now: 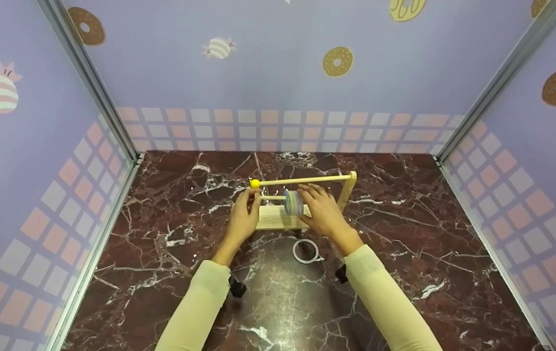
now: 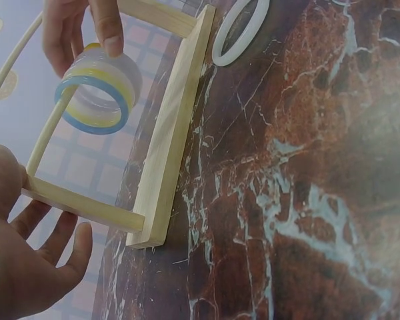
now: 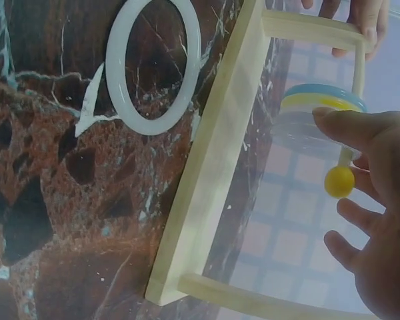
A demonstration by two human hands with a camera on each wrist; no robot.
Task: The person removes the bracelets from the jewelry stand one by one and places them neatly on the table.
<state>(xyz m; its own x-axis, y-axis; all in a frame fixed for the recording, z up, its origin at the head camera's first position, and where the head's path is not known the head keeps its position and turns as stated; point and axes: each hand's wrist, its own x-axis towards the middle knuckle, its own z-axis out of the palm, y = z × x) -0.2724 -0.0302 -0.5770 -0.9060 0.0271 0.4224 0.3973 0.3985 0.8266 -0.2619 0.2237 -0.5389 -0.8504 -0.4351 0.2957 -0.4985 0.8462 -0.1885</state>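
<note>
A small wooden rack [image 1: 273, 222] carries two horizontal rods, each fixed to an upright at one end. Several bangles, a blue one, yellow ones and pale translucent ones, hang together as a stack [image 2: 97, 100] on the lower rod. My right hand [image 1: 325, 210] grips this stack, its thumb on the near side as the right wrist view shows. With thumb and fingers my left hand [image 1: 243, 217] holds the top of the left upright [image 2: 83, 205], where the lower rod meets it. A yellow ball [image 3: 339, 182] caps a rod end.
On the marbled tabletop [image 1: 161, 273], a single white bangle [image 3: 117, 60] lies in front of the rack. Patterned lilac panels [image 1: 278, 87] enclose the back and both sides, with metal posts [image 1: 95, 83] at the corners.
</note>
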